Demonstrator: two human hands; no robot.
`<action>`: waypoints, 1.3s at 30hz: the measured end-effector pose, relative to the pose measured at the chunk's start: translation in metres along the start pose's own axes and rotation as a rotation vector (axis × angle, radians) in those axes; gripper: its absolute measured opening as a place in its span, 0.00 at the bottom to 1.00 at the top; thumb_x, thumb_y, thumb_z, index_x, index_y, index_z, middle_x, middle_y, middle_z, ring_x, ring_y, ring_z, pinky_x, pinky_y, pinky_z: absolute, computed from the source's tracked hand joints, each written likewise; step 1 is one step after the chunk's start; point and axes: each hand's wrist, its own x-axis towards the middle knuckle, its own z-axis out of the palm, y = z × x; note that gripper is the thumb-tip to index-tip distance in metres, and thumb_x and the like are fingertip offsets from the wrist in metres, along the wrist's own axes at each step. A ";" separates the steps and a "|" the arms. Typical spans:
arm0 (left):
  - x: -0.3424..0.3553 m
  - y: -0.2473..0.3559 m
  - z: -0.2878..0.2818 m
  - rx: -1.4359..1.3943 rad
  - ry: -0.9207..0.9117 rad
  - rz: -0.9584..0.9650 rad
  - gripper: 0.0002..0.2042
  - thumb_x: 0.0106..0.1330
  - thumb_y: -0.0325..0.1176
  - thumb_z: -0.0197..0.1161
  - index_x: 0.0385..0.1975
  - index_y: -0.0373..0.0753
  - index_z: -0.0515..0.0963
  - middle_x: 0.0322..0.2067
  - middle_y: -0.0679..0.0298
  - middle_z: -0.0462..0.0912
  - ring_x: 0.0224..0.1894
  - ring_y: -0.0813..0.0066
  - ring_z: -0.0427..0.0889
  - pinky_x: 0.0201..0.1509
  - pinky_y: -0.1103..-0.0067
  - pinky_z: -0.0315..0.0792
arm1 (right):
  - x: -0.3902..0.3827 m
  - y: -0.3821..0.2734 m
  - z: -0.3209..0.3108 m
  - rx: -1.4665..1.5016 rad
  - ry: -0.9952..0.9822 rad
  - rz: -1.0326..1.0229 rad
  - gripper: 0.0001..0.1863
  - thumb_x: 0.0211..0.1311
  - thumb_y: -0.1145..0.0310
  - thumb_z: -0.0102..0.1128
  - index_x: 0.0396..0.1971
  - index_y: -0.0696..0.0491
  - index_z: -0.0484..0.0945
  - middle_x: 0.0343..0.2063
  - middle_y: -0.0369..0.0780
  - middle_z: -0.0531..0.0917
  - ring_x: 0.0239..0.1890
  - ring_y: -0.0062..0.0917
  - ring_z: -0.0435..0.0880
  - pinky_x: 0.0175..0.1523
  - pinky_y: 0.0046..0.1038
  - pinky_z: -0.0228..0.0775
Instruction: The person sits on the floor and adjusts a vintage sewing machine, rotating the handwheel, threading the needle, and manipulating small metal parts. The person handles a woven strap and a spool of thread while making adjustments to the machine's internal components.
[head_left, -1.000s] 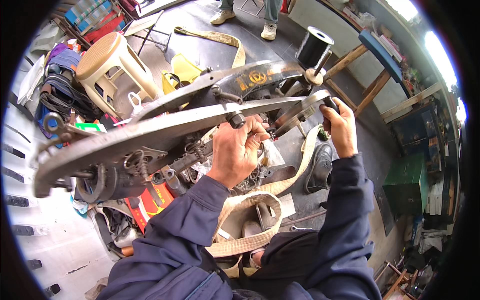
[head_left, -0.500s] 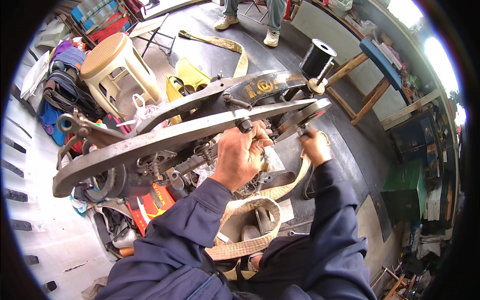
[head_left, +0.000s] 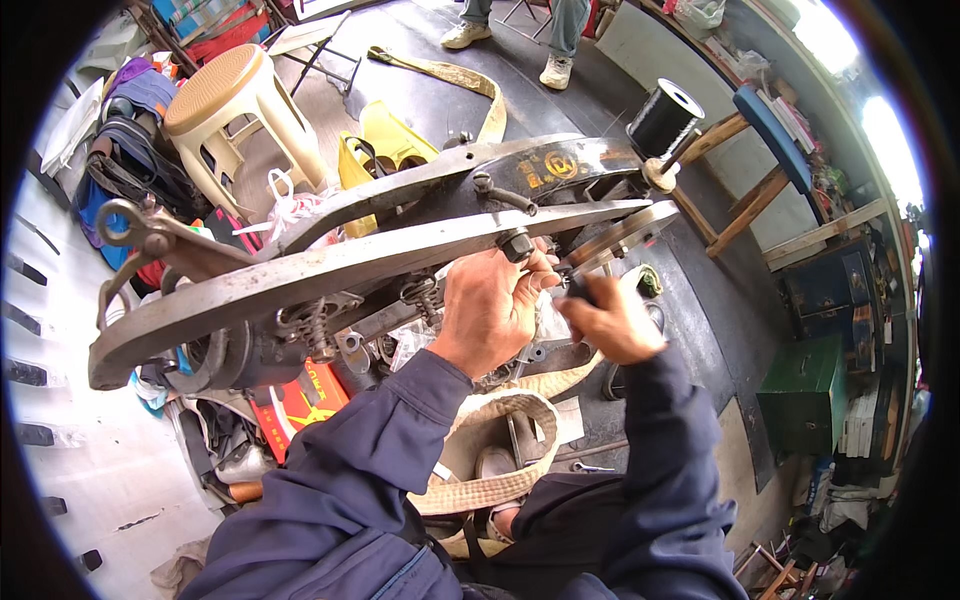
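Two dark sleeves (head_left: 385,425) are nearest. Beyond them, the left hand (head_left: 490,312) has its fingers pinched under the grey bar (head_left: 330,262) of the machine (head_left: 605,157); the right hand (head_left: 622,320) curls beside the wheel (head_left: 630,238). I cannot tell what either holds. Farther off stand a black spool (head_left: 657,122) and pale shoes (head_left: 556,71).

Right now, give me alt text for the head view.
A person's left hand sits beside the long gray bar of a dark metal machine, the blurred right hand near its wheel. Upper right is a black spool; upper left, a beige stool.
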 end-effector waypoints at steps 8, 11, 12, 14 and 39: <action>-0.001 -0.001 0.000 -0.097 -0.031 -0.049 0.06 0.64 0.20 0.66 0.33 0.35 0.76 0.36 0.57 0.85 0.41 0.63 0.90 0.42 0.75 0.80 | 0.027 0.040 -0.006 -0.043 0.517 0.048 0.09 0.63 0.68 0.62 0.39 0.58 0.81 0.25 0.45 0.85 0.28 0.32 0.83 0.39 0.36 0.76; -0.002 -0.003 0.000 -0.049 -0.046 -0.039 0.05 0.65 0.20 0.67 0.33 0.35 0.76 0.37 0.57 0.85 0.42 0.63 0.90 0.42 0.75 0.80 | 0.013 0.023 0.007 -0.046 0.061 0.019 0.15 0.64 0.60 0.63 0.40 0.58 0.83 0.26 0.44 0.85 0.34 0.32 0.85 0.44 0.36 0.76; -0.003 -0.004 0.000 -0.055 -0.042 -0.041 0.05 0.65 0.21 0.67 0.33 0.35 0.76 0.38 0.56 0.85 0.42 0.63 0.90 0.41 0.75 0.80 | 0.005 0.009 0.003 -0.015 0.002 0.021 0.16 0.65 0.59 0.62 0.39 0.58 0.83 0.23 0.41 0.84 0.31 0.29 0.85 0.41 0.33 0.76; -0.004 -0.005 0.001 -0.034 -0.049 -0.046 0.05 0.65 0.21 0.67 0.33 0.36 0.76 0.38 0.56 0.85 0.42 0.63 0.90 0.41 0.75 0.80 | -0.002 -0.003 -0.010 0.276 0.196 -0.121 0.12 0.64 0.63 0.61 0.38 0.57 0.82 0.18 0.34 0.78 0.22 0.19 0.77 0.31 0.26 0.68; 0.000 -0.001 -0.002 -0.029 -0.024 0.034 0.05 0.63 0.23 0.68 0.30 0.37 0.76 0.36 0.57 0.85 0.40 0.62 0.88 0.42 0.72 0.78 | 0.001 0.005 -0.025 0.466 0.324 -0.227 0.10 0.62 0.65 0.63 0.34 0.56 0.83 0.18 0.34 0.78 0.21 0.16 0.76 0.28 0.22 0.65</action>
